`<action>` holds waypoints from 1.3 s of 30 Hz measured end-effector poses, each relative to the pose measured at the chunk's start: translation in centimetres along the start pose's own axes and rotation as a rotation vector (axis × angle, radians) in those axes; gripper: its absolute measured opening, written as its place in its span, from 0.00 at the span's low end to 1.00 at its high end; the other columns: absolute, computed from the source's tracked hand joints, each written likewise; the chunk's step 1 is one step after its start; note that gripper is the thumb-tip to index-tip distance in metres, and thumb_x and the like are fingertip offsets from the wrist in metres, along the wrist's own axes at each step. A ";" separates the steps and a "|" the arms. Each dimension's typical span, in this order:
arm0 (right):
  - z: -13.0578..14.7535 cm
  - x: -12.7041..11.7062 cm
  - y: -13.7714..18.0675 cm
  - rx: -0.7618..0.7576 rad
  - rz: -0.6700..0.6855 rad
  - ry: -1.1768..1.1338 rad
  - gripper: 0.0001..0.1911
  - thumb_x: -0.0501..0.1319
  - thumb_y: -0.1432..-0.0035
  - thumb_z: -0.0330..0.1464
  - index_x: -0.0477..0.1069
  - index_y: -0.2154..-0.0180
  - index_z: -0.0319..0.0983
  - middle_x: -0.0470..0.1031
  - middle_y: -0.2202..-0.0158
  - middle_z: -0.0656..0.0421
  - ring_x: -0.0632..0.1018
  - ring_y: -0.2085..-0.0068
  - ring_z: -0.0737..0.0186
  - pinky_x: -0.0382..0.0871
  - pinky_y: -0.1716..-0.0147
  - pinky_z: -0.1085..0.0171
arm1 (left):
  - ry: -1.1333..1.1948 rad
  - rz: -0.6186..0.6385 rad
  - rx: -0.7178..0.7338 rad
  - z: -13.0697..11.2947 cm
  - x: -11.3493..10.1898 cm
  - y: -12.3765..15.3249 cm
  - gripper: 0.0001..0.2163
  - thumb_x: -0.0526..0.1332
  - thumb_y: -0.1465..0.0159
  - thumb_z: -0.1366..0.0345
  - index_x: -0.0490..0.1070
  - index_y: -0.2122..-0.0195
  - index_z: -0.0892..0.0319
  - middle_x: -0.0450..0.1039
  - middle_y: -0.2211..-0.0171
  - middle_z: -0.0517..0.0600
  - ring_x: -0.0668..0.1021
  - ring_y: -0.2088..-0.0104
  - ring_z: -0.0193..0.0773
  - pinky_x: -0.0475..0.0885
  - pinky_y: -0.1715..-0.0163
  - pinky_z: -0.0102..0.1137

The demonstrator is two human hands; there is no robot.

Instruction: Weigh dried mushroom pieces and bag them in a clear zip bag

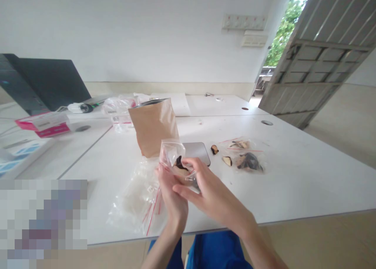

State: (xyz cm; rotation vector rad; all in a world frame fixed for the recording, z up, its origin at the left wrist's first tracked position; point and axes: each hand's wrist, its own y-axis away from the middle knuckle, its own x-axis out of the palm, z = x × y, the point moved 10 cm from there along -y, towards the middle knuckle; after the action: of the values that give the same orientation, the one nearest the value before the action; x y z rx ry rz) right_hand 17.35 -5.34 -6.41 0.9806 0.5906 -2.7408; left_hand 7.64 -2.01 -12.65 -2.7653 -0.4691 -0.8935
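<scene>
While sitting at the near edge of the white table (293, 175), got both hands up close together over it, pinching one small clear zip bag (172, 153). Left hand (172, 194) closed on the bag's lower left side, thumb and fingertips clamped on the plastic. Right hand (207, 190) wrapped around the bag's right corner, fingers curled in narrow, holding it too. So the bag sits right between the two hands, sticking up above them, with a dark piece (179, 163) inside near the bottom.

Just left of and under the hands, a loose pile of empty zip bags (138, 198) with red seal lines, lying flat on the table. Right behind the held bag, a brown paper pouch (152, 126) standing upright, top open. Beside it on the right, a flat grey scale (196, 151), partly hidden by the bag.

Further right, a couple of loose dried pieces (214, 149) on the table, then two filled bags (248, 155) with more dark and tan bits inside, well apart from the hands.

Far left: dark laptop (49, 82), pink and white box (44, 124), some more crumpled plastic (120, 106) behind the pouch. Far right, open wooden door (317, 65) with greenery outside.
</scene>
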 end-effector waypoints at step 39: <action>-12.9 -3.7 6.1 0.321 -0.770 -0.281 0.22 0.49 0.39 0.45 0.70 0.76 0.39 0.73 0.77 0.56 0.72 0.74 0.60 0.66 0.71 0.64 | -0.505 0.193 -0.042 3.2 -3.6 -0.3 0.16 0.57 0.41 0.51 0.74 0.70 0.58 0.75 0.70 0.49 0.77 0.67 0.39 0.68 0.69 0.28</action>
State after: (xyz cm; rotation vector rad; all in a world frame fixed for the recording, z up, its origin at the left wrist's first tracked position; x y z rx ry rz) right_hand 29.28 -5.33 -15.02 0.4361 0.5738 -3.6583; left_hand 6.50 -1.65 -17.29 -2.9975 -0.2474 -0.1556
